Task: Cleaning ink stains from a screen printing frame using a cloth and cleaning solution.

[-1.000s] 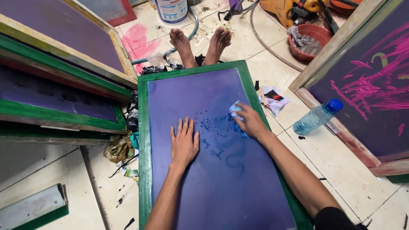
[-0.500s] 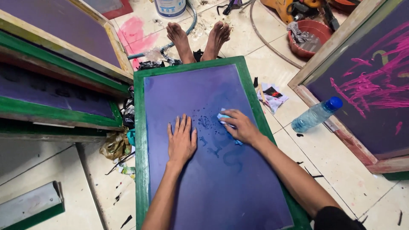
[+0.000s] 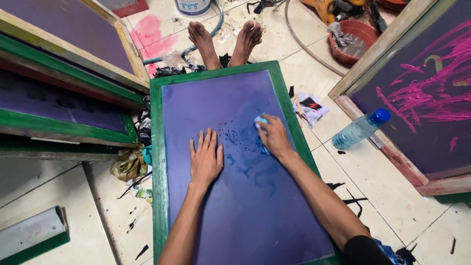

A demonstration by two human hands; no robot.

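Stacked green-framed screens (image 3: 64, 105) crowd the left, leaving little room there. On the floor lies a green-framed purple screen (image 3: 235, 162); the left hand (image 3: 206, 157) presses flat on its mesh, fingers together, steadying it. Just right, the right hand (image 3: 274, 137) is clamped on a pale blue cloth (image 3: 260, 122) over wet spots. Judged best: light, even strokes, staying inside the frame. Right, a plastic bottle (image 3: 360, 128) lies near.
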